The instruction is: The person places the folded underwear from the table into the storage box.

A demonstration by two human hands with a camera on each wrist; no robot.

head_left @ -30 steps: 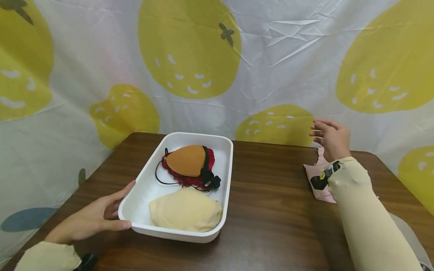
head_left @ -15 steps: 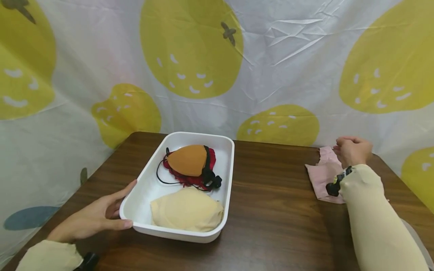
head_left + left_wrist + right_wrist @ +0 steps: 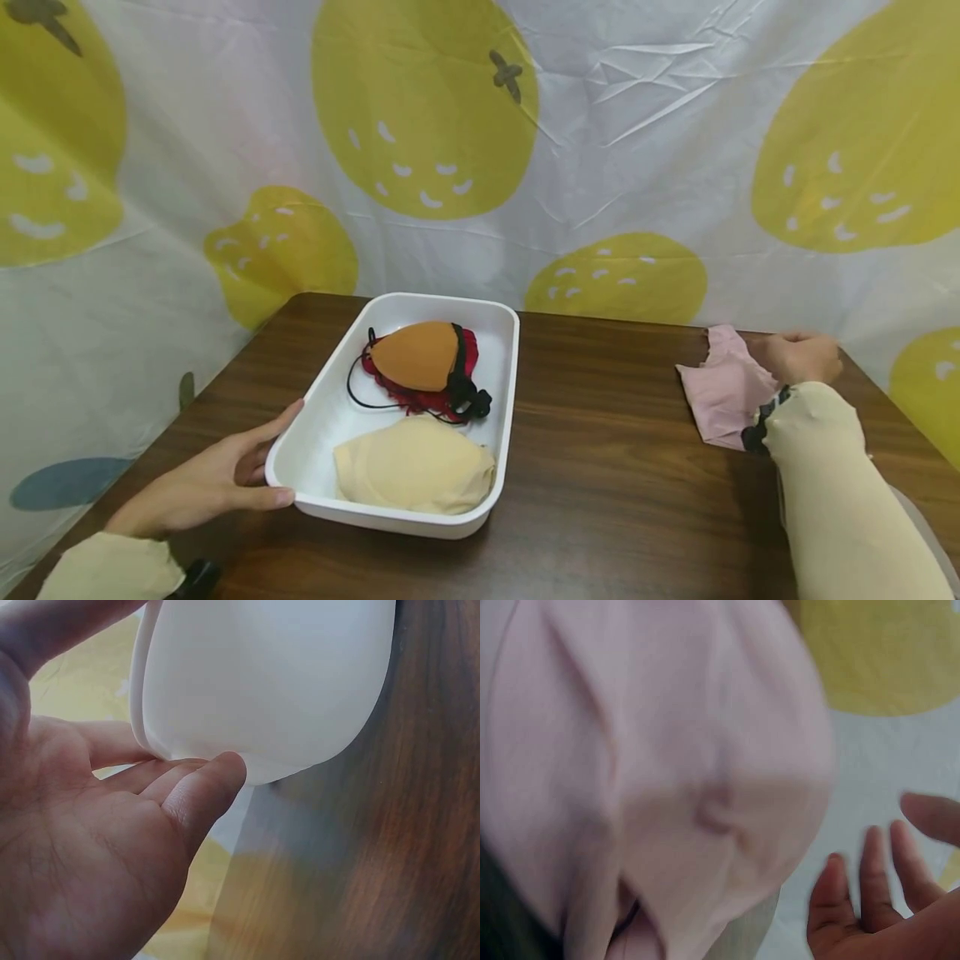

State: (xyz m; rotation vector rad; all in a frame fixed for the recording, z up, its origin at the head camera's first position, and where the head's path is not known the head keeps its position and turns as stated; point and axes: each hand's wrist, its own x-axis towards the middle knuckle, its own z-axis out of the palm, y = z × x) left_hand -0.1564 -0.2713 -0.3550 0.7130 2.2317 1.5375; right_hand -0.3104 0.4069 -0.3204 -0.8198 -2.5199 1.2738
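Note:
My left hand (image 3: 202, 479) grips the near left corner of a white tray (image 3: 279, 454), thumb at the front and fingers along the side wall. In the left wrist view, the fingertips (image 3: 227, 769) touch the tray's outer wall (image 3: 262, 682). Inside the tray lie an orange bra (image 3: 416, 357) with black straps, something red and lacy under it, and a folded beige bra (image 3: 412, 467). My right hand (image 3: 802, 358) is at the far right beside a pink bra (image 3: 723, 392). In the right wrist view its loosely spread fingers (image 3: 874, 877) are apart from the pink cloth (image 3: 705, 750).
The brown wooden table (image 3: 600, 450) ends at the back against a hanging white curtain (image 3: 600, 167) with yellow fruit prints. A grey rounded thing (image 3: 924, 527) is partly hidden behind the right sleeve at the right edge.
My right hand has moved right and down from above the pink bra to its far right side, leaving more of the bra in view. The left hand and the tray stay put.

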